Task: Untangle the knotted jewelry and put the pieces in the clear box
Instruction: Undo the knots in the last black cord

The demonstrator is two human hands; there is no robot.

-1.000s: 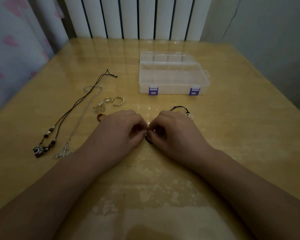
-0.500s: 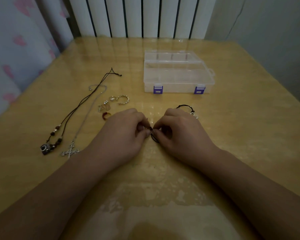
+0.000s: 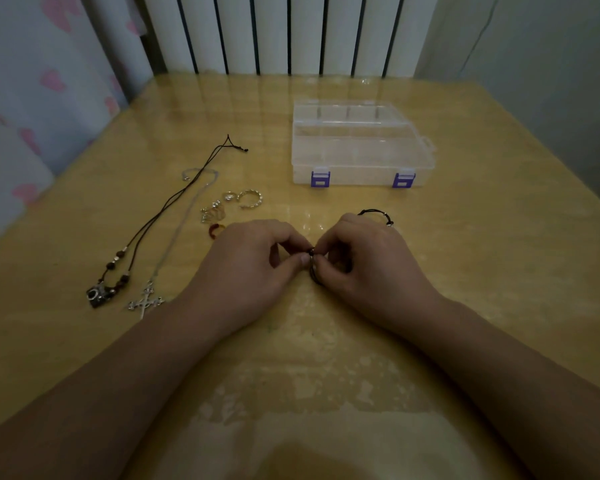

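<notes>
Glossy yellow table (image 3: 499,271), dim room. Left hand (image 3: 243,268) and right hand (image 3: 368,268) meet at centre, fingers of both pinched on knot of black cord bracelet (image 3: 376,213); loop trails beyond right hand. Cord likely light, limp, slippery; best held right beside knot. Left: rings (image 3: 250,198), beaded necklace (image 3: 118,271), cross chain (image 3: 145,302), apart. Beyond: clear box (image 3: 361,157), lid closed.

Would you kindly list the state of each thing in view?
clear box: closed, both purple latches down.
black cord: pinched between both hands.
left hand: pinching the cord.
right hand: pinching the cord.
beaded necklace: laid out straight.
cross necklace: laid out straight.
</notes>
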